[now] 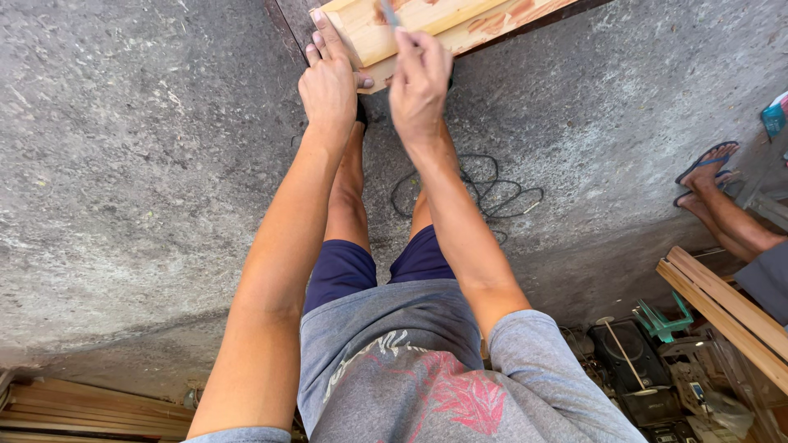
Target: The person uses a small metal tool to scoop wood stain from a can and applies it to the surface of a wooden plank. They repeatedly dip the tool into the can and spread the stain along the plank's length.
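Slippage is the main worry here, I reckon: the pale wooden board [427, 29] sits at the very top edge of the view, apparently on a darker plank, and if the bracing hand lets up while the tool is pushed along the surface, the board could shift and the tip could skid toward the fingers right next to it. The left hand [330, 82] is laid mostly flat, fingers stretched out over the board's near corner, pressing down rather than gripping anything. The right hand [419, 78] is closed around a thin grey tool [389, 12], a pencil or small blade, can't tell which, with its tip on the wood. There's also a loose black cable [484, 193] coiled on the concrete floor [148, 164] near the feet, an easy trip hazard.
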